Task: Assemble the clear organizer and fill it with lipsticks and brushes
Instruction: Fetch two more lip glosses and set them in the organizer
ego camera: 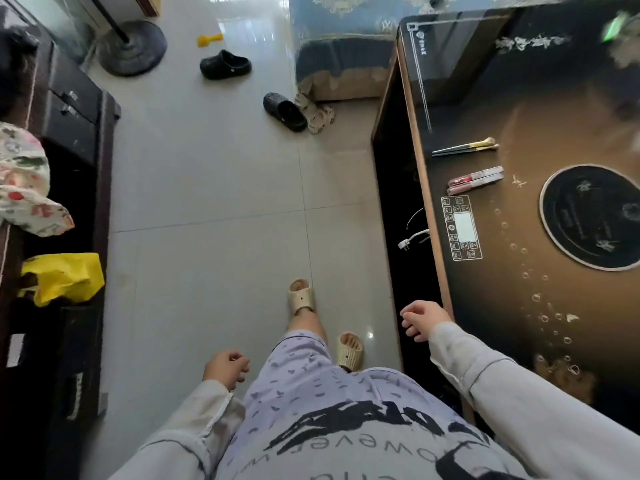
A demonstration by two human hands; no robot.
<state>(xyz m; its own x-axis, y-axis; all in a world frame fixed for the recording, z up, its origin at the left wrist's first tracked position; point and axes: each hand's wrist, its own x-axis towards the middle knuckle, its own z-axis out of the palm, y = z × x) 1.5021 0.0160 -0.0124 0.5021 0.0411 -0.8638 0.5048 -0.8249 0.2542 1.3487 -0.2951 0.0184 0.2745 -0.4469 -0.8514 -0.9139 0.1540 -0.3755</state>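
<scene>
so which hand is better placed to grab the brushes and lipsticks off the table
Right. The right hand is empty at the table edge, on the side of the brushes and lipsticks. The left hand hangs over the floor.

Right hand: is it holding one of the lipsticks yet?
No. The right hand hangs empty by the near edge of the table, while the lipsticks lie untouched farther along the top, beside the brushes.

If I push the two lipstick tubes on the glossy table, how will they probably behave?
The lipstick tubes look slim and light, so they would probably slide easily on the glossy table. Their silver ends look squared, so they may roll little. They lie near the table's edge, so a careless push might drop them.
</scene>
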